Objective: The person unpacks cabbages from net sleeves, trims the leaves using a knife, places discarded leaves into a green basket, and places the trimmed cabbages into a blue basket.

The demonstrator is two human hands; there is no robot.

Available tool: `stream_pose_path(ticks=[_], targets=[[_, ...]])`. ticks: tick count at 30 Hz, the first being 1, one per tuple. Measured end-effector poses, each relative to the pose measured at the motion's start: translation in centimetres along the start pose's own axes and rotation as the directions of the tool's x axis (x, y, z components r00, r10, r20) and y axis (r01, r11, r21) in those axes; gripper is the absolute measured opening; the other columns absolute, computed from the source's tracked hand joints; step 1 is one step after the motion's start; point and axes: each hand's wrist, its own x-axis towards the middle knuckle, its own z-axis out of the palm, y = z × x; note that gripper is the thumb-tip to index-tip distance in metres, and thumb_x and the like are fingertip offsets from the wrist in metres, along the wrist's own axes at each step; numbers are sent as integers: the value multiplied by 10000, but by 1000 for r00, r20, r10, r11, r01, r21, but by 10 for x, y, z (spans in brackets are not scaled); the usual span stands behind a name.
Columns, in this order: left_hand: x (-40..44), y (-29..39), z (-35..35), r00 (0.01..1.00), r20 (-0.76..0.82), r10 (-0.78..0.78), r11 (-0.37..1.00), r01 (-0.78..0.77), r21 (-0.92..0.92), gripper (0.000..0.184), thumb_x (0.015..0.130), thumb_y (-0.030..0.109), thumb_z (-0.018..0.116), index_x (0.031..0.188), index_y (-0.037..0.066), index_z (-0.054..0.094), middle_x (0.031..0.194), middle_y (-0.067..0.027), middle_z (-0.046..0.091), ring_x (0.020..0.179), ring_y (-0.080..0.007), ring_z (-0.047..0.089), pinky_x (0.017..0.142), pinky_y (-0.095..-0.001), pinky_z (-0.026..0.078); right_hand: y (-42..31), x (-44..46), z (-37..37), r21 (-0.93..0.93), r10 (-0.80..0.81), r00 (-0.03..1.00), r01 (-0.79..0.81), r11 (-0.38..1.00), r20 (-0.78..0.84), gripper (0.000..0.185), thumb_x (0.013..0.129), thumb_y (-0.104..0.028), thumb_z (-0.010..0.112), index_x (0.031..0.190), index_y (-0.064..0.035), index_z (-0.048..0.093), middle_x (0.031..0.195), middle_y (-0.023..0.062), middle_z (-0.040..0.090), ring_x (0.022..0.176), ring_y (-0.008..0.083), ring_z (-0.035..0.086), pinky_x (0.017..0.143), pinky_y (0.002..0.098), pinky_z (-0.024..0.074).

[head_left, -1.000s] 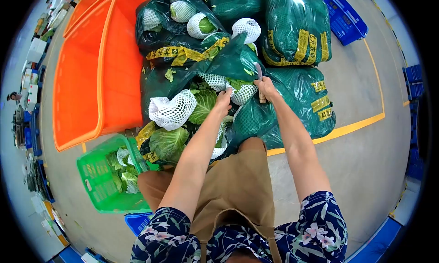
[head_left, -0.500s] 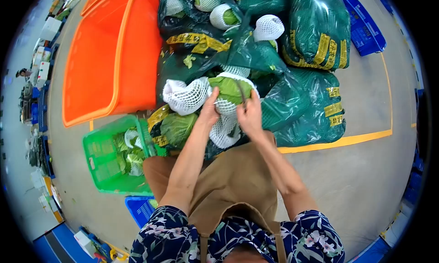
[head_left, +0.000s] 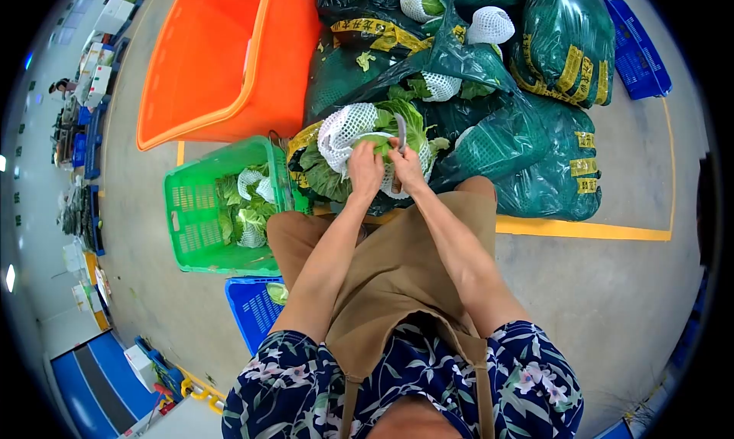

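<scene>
My left hand (head_left: 366,168) is closed on a green leaf at the near side of a cabbage (head_left: 413,126). Right beside it, my right hand (head_left: 406,168) grips a knife (head_left: 401,127) with a curved blade pointing away from me over the leaves. White foam netting (head_left: 344,133) lies bunched against the cabbage on the left. Under and around these spreads an opened dark green bag (head_left: 497,145), where another netted cabbage (head_left: 441,86) shows behind my hands. Loose outer leaves (head_left: 321,173) hang at the left of the netting.
An orange bin (head_left: 199,64) stands at the upper left. Below it is a green crate (head_left: 200,223) with leaves and netting, then a blue crate (head_left: 252,309). Full green bags (head_left: 569,45) are stacked behind and right; a blue crate (head_left: 636,49) lies beyond them.
The view has swung left. My hands have come closer together, and the cabbage's leaves now spread around them. The knife blade points up, with my left hand at a leaf.
</scene>
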Motion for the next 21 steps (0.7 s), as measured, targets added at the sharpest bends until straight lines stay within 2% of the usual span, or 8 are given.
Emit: stream_pose_path(ticks=[3, 6, 7, 10, 14, 17, 20, 21], targets=[[8, 22, 18, 988, 66, -140, 980, 129, 150, 411, 814, 251, 677, 1134, 25, 552, 1265, -140, 502, 1203, -322, 469, 939, -535, 388, 31, -2, -7, 67, 14, 978, 0, 998, -208, 365, 848, -145, 562, 1164, 35, 583, 823, 38, 605, 717, 110, 545, 667, 265, 441], [10, 26, 22, 984, 138, -109, 960, 68, 271, 464, 825, 260, 668, 1200, 38, 506, 1376, -120, 404, 1282, -301, 393, 950, -597, 353, 53, -3, -19, 187, 122, 973, -85, 979, -195, 299, 844, -81, 559, 1124, 2, 624, 811, -12, 587, 721, 89, 523, 654, 238, 421], [12, 25, 16, 963, 205, -177, 964, 128, 232, 531, 830, 258, 661, 1267, 36, 458, 1411, -137, 373, 1303, -322, 371, 998, -556, 344, 61, -3, -24, 152, 149, 974, -123, 981, -172, 245, 836, -106, 569, 1039, 6, 647, 838, -1, 607, 749, 109, 539, 683, 255, 432], [1, 2, -1, 977, 187, -105, 994, 104, 14, 561, 832, 261, 658, 1293, 26, 441, 1417, -155, 365, 1306, -347, 361, 1023, -504, 344, 83, 6, -22, 4, 182, 966, -184, 983, -182, 234, 833, -151, 586, 993, 9, 646, 856, 15, 622, 749, 129, 543, 669, 282, 435], [-48, -40, -15, 997, -25, -77, 995, 75, -71, 556, 816, 215, 683, 1265, -4, 440, 1369, -211, 378, 1252, -392, 386, 1014, -457, 362, 81, 21, -14, -37, 360, 914, -372, 927, -186, 236, 829, -176, 595, 957, 20, 626, 826, 57, 613, 761, 150, 548, 692, 298, 435], [-64, -20, -35, 945, -117, -306, 947, 290, -137, 518, 785, 140, 683, 1226, -12, 458, 1283, -228, 413, 1198, -396, 417, 997, -449, 369, 78, 14, 9, 32, 284, 943, -283, 959, -170, 280, 840, -221, 594, 918, 49, 601, 798, 105, 609, 748, 193, 551, 680, 345, 432], [-59, -9, -27, 995, -18, -95, 977, 97, 190, 501, 760, 94, 661, 1209, -4, 460, 1214, -193, 456, 1174, -379, 436, 969, -464, 377, 94, 23, 21, 65, 265, 954, -258, 964, -140, 305, 832, -226, 594, 932, 61, 612, 803, 119, 624, 749, 204, 559, 680, 351, 436], [-50, 11, -30, 999, 1, -42, 981, 41, 191, 579, 723, 91, 659, 1249, -5, 437, 1289, -206, 418, 1224, -410, 399, 978, -476, 368, 74, 15, 20, 58, 270, 957, -265, 963, -104, 309, 830, -225, 592, 946, 61, 616, 797, 115, 625, 744, 203, 560, 681, 347, 439]])
